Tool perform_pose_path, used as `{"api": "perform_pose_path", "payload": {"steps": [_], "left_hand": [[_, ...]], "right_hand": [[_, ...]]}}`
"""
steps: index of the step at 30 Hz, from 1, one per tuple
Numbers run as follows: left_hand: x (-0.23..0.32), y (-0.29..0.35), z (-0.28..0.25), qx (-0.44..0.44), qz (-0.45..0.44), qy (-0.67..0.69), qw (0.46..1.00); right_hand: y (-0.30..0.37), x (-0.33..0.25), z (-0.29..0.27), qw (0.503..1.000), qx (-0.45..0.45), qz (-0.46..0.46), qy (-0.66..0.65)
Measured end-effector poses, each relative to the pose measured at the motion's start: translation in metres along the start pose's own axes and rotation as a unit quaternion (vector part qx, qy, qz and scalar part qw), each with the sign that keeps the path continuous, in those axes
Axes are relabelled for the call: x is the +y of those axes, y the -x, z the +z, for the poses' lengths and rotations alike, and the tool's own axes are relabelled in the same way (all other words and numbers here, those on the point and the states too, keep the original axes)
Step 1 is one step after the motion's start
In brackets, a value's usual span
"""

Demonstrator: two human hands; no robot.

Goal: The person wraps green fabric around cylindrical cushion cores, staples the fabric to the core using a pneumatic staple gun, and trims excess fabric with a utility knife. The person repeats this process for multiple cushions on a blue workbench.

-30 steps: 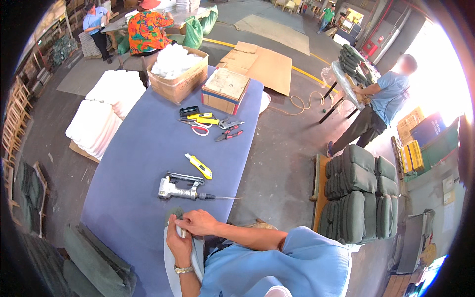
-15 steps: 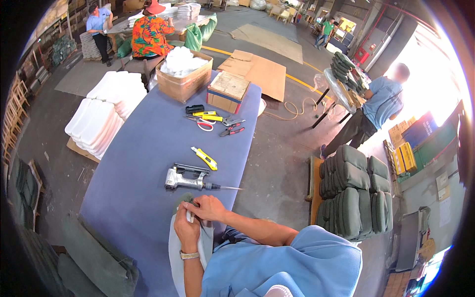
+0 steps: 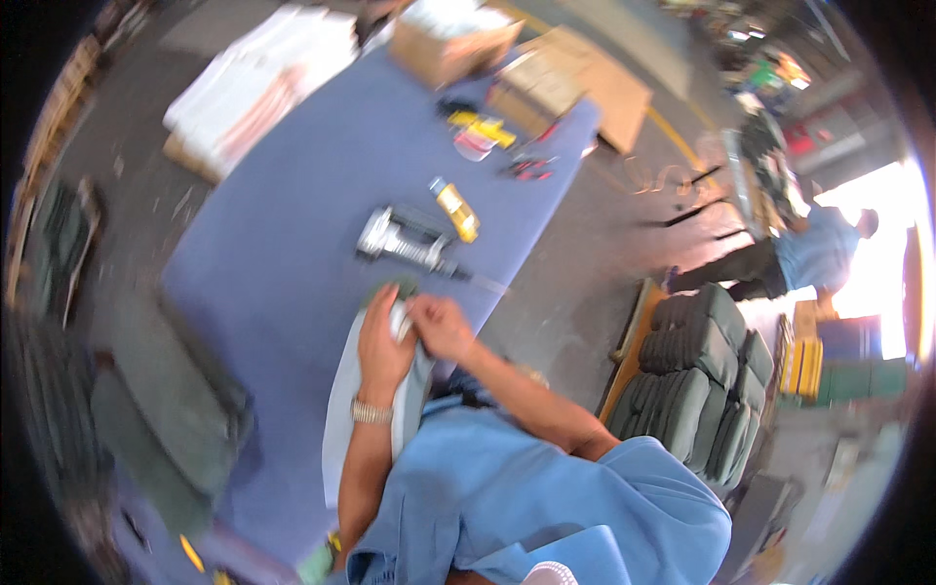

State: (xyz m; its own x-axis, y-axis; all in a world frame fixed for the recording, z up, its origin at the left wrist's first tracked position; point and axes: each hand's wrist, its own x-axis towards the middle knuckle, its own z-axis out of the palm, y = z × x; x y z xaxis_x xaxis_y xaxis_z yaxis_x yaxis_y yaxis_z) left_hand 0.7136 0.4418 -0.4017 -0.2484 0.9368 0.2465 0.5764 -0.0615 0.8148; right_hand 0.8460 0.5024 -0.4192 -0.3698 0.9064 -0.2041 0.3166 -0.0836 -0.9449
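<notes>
My left hand (image 3: 386,346), with a metal-banded watch on its wrist, is closed on the far end of a long white padded piece (image 3: 343,419) edged in dark green cloth. My right hand (image 3: 444,327) pinches at the same end, its fingers curled beside the left thumb; blur hides exactly what is between them. The padded piece lies along the near table edge against my body. Just beyond my hands a silver staple gun (image 3: 405,239) rests on the blue table (image 3: 283,263), its hose pointing right. Past it lies a yellow utility knife (image 3: 455,210).
Scissors (image 3: 473,144), a yellow tool (image 3: 483,127) and pliers (image 3: 529,168) lie near two cardboard boxes (image 3: 531,93). Dark green cloths (image 3: 175,390) drape the near left. White pads (image 3: 263,88) stand stacked left, green cushions (image 3: 687,370) right. A co-worker (image 3: 819,253) stands far right.
My view has swung, so the table and its tools appear turned and shifted right. My hands stay at the padded piece's end; the right hand has drawn slightly apart from the left.
</notes>
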Motion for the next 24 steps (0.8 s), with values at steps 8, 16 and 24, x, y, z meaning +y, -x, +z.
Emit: {"api": "perform_pose_path", "payload": {"steps": [8,16,24], "left_hand": [[0.013,-0.005,-0.019,-0.085,-0.037,-0.020,0.996],[0.016,-0.007,-0.020,-0.104,-0.081,-0.049,0.990],[0.008,-0.008,-0.026,-0.041,-0.061,-0.004,0.997]], "right_hand": [[0.016,-0.016,0.005,0.995,-0.023,0.031,-0.091],[0.011,-0.029,0.002,1.000,0.004,0.016,-0.009],[0.008,-0.033,0.003,0.998,-0.011,0.056,-0.012]]}}
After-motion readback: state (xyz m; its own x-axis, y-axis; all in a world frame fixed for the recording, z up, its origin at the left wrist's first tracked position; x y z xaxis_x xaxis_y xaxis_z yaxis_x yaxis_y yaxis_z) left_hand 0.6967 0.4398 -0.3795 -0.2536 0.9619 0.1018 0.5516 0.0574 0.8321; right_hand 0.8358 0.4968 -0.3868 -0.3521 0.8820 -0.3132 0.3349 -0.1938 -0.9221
